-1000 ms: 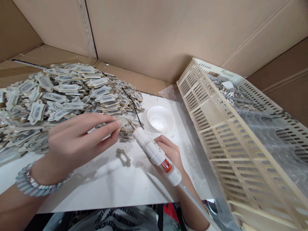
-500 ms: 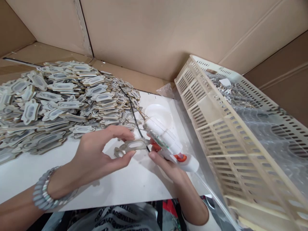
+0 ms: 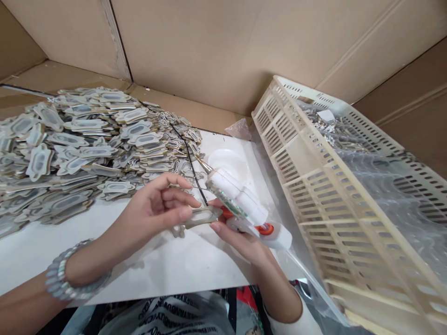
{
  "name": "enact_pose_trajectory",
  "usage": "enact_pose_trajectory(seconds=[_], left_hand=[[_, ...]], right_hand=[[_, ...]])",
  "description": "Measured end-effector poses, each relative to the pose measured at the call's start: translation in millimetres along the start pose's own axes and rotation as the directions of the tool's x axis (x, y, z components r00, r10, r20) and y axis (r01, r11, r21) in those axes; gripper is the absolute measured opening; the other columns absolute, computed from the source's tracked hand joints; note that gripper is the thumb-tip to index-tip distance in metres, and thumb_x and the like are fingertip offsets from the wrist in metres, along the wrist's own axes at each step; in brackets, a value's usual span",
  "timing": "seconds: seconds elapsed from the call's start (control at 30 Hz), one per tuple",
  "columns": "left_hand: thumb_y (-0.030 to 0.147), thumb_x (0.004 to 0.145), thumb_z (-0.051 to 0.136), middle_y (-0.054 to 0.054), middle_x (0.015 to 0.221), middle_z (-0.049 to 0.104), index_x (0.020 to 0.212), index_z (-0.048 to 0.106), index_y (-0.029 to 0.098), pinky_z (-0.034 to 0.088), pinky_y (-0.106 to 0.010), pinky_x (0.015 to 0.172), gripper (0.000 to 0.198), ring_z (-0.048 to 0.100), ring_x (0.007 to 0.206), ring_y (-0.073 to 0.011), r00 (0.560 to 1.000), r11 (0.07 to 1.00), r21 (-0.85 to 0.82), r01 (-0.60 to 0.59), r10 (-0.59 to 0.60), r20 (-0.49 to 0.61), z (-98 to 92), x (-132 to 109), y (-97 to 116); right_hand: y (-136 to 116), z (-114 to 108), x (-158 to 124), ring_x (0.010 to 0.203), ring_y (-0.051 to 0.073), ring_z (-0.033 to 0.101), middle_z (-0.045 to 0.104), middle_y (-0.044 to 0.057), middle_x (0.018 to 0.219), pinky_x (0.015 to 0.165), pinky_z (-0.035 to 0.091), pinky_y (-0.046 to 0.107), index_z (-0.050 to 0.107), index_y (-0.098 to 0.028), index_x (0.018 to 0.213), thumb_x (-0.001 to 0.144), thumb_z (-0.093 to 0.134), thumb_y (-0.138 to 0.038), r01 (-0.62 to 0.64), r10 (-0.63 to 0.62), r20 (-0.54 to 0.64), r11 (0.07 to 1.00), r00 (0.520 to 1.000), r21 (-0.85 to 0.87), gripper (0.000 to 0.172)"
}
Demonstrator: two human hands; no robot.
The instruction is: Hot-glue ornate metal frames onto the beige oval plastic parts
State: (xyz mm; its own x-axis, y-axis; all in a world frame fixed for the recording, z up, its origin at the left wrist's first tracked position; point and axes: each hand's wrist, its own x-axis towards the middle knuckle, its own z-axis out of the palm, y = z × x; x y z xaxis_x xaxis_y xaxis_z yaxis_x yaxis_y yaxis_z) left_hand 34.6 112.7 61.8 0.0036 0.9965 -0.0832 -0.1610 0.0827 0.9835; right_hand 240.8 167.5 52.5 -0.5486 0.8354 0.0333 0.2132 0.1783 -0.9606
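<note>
Since a second ago I've lowered my left hand point(image 3: 153, 209), bringing the frame-shaped piece point(image 3: 203, 216) away from the nozzle point(image 3: 203, 165) of the glue gun point(image 3: 240, 197) to my right hand point(image 3: 240, 242). My left thumb now overlaps its left end.

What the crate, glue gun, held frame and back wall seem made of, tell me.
Crate: apparently matt plastic, by its moulded slots.
Glue gun: likely plastic, smooth and white; nozzle seemingly metal, by its brassy shine.
Held frame: dull grey; metal or plastic, can't tell.
Back wall: likely cardboard, matt brown, creased.
</note>
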Motion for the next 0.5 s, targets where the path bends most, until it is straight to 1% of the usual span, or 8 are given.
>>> enact_pose_trajectory(seconds=[0.07,0.1,0.17,0.23,0.27,0.33,0.43,0.5], left_hand=[[0.057,0.078,0.080,-0.002,0.086,0.076,0.099,0.066,0.024,0.059,-0.019,0.062,0.041,0.071,0.072,-0.0149,0.972,0.954,-0.197,0.224,-0.205,0.115,0.0,2.2,0.2],[0.056,0.081,0.078,-0.004,0.085,0.076,0.097,0.068,0.022,0.060,-0.019,0.065,0.039,0.071,0.072,-0.0142,0.941,0.909,-0.262,0.324,-0.280,0.191,0.0,2.9,-0.4],[0.050,0.085,0.077,-0.006,0.082,0.076,0.097,0.070,0.019,0.061,-0.019,0.069,0.034,0.071,0.070,-0.0136,0.853,0.787,-0.355,0.505,-0.391,0.345,0.2,3.5,-2.5],[0.043,0.084,0.079,-0.007,0.079,0.076,0.098,0.071,0.018,0.061,-0.019,0.066,0.030,0.071,0.067,-0.0133,0.781,0.658,-0.432,0.617,-0.445,0.438,0.9,3.2,-4.6],[0.039,0.083,0.081,-0.007,0.078,0.075,0.099,0.071,0.017,0.062,-0.019,0.065,0.029,0.071,0.064,-0.0132,0.762,0.605,-0.467,0.645,-0.460,0.457,1.3,2.8,-5.5],[0.034,0.081,0.083,-0.006,0.077,0.075,0.099,0.072,0.016,0.062,-0.021,0.063,0.027,0.070,0.061,-0.0133,0.743,0.538,-0.514,0.669,-0.470,0.476,2.0,1.9,-6.9],[0.031,0.082,0.081,-0.007,0.077,0.075,0.097,0.073,0.014,0.063,-0.024,0.064,0.024,0.068,0.058,-0.0131,0.733,0.487,-0.548,0.680,-0.464,0.498,2.4,0.7,-8.9],[0.031,0.082,0.081,-0.007,0.078,0.075,0.097,0.073,0.014,0.063,-0.024,0.063,0.024,0.067,0.058,-0.0124,0.732,0.472,-0.559,0.682,-0.456,0.507,2.6,0.3,-10.6]], right_hand=[[0.9,0.5,0.0,0.060,0.019,0.062,0.063,0.000,0.071,0.051,0.054,0.030,0.061,-0.025,0.090,0.080,0.072,-0.049,0.013,-0.013,0.005,1.000,1.000,-0.018,0.028],[1.0,0.9,0.1,0.059,0.018,0.061,0.063,0.000,0.071,0.050,0.054,0.030,0.059,-0.026,0.085,0.080,0.072,-0.048,0.027,-0.027,-0.006,0.999,1.000,-0.033,0.027],[0.5,1.5,-0.2,0.058,0.017,0.059,0.060,-0.001,0.070,0.050,0.054,0.029,0.056,-0.027,0.076,0.079,0.074,-0.045,0.066,-0.070,-0.049,0.995,0.996,-0.073,0.026],[-0.3,1.7,-0.9,0.058,0.017,0.059,0.059,-0.001,0.069,0.052,0.055,0.029,0.055,-0.027,0.071,0.079,0.076,-0.041,0.107,-0.116,-0.072,0.987,0.991,-0.117,0.026],[-0.6,1.6,-1.5,0.060,0.017,0.059,0.059,0.000,0.071,0.055,0.057,0.029,0.056,-0.027,0.071,0.079,0.076,-0.039,0.123,-0.134,-0.065,0.982,0.989,-0.142,0.025],[-0.6,1.5,-2.7,0.066,0.018,0.063,0.063,0.001,0.077,0.063,0.060,0.031,0.059,-0.027,0.073,0.080,0.077,-0.037,0.139,-0.151,-0.048,0.972,0.987,-0.189,0.022],[1.2,2.2,-3.4,0.074,0.020,0.065,0.066,0.003,0.084,0.071,0.061,0.034,0.060,-0.026,0.074,0.082,0.075,-0.040,0.154,-0.167,-0.051,0.968,0.985,-0.200,0.022],[3.0,3.2,-2.5,0.071,0.019,0.063,0.064,0.003,0.081,0.068,0.060,0.033,0.059,-0.026,0.072,0.084,0.073,-0.046,0.169,-0.181,-0.055,0.969,0.982,-0.180,0.027]])
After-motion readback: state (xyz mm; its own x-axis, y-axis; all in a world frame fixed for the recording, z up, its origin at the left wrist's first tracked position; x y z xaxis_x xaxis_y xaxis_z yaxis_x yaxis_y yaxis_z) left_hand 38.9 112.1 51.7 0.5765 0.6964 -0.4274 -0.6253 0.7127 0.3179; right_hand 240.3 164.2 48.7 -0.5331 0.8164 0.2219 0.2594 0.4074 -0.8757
